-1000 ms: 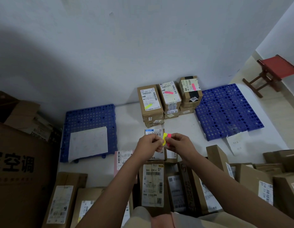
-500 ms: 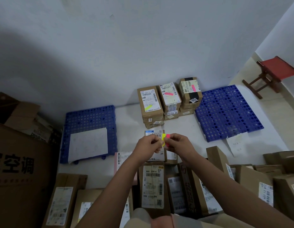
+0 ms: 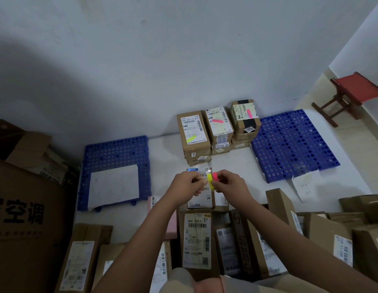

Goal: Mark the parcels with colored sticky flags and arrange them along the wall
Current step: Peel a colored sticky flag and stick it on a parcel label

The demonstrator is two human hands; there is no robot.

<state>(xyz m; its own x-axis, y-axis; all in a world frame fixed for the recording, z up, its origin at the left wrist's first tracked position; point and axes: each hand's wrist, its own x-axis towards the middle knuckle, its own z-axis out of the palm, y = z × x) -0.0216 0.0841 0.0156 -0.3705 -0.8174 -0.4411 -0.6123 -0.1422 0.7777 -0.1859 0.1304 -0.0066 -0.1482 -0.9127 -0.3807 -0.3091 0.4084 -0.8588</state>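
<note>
Against the wall [image 3: 184,60], three marked parcel stacks [image 3: 217,132] are standing on the floor's far edge.
Unmarked parcels [image 3: 196,237] are crowding the floor's near edge; above them the right hand [image 3: 228,183] is pinching the pad of sticky flags [image 3: 211,180] in its grip while the left hand [image 3: 187,185] is pinching at the yellow strip's edge. Judging by this, one flag is being peeled: lifting slowly from a corner and holding the pad steady should keep neighbouring flags from coming away.
</note>
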